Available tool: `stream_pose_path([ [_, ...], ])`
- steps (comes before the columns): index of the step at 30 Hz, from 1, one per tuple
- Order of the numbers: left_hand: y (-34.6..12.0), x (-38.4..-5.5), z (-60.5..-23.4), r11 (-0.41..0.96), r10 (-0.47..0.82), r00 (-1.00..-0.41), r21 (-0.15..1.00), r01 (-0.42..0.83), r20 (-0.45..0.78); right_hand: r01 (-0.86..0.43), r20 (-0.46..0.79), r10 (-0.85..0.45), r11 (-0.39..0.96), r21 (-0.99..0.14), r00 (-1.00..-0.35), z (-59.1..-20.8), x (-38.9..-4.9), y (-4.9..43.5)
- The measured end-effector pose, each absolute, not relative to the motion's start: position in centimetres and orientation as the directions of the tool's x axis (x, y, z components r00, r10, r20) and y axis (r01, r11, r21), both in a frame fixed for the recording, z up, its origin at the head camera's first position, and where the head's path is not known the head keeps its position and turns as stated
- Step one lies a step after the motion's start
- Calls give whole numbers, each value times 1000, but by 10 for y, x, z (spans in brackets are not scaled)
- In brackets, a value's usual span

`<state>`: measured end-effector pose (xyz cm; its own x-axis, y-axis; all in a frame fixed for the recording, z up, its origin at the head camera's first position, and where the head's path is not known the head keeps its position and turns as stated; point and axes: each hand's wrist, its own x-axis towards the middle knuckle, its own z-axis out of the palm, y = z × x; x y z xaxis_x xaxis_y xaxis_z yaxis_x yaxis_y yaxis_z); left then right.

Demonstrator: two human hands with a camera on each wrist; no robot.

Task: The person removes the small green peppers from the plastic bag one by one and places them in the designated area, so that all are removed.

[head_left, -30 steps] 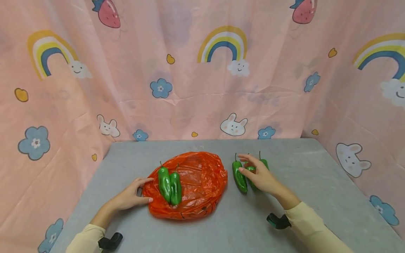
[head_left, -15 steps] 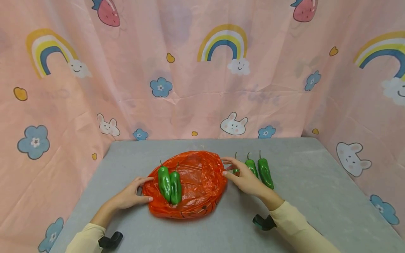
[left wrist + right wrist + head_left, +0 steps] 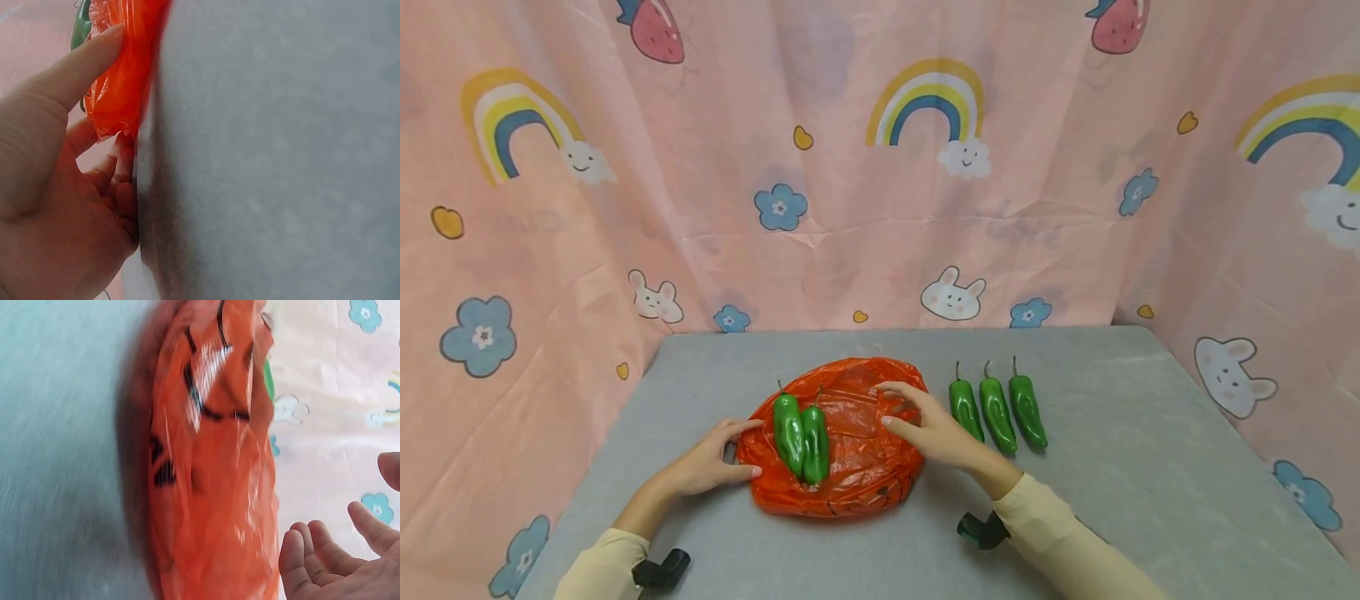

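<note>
An orange-red plastic bag (image 3: 857, 433) lies spread in a rounded shape on the grey table, black marks printed along its front side. Two long green peppers (image 3: 789, 433) lie side by side in its left part, stems pointing away. At the bag's left edge, my left hand (image 3: 718, 458) holds it between thumb and fingers; the left wrist view shows the thumb (image 3: 103, 53) against the crinkled plastic. Over the right part of the bag is my right hand (image 3: 936, 429), fingers loosely bent and nothing between them.
Three more green peppers (image 3: 996, 415) lie in a row on the table, to the right of the bag. A pink patterned curtain (image 3: 850, 250) borders the grey table (image 3: 1120, 467) at the back and sides. Each wrist carries a black camera mount (image 3: 661, 570).
My right hand has moved left, from over the three peppers to over the bag, and those peppers are now uncovered. The left hand has stayed at the bag's edge.
</note>
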<state>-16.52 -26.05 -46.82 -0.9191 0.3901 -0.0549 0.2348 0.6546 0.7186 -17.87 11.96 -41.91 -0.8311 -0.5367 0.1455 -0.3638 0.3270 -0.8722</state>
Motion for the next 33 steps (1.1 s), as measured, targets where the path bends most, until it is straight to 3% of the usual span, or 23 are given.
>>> stream_pose_path([
  [27,-261,-164,-469,665,372,-925,719,202,-84,-217,-64,-678,321,-922,-732,-447,-178,45],
  [33,-260,-165,-469,666,367,-926,721,193,-90,-187,-93,-672,332,-925,-735,-448,-178,36],
])
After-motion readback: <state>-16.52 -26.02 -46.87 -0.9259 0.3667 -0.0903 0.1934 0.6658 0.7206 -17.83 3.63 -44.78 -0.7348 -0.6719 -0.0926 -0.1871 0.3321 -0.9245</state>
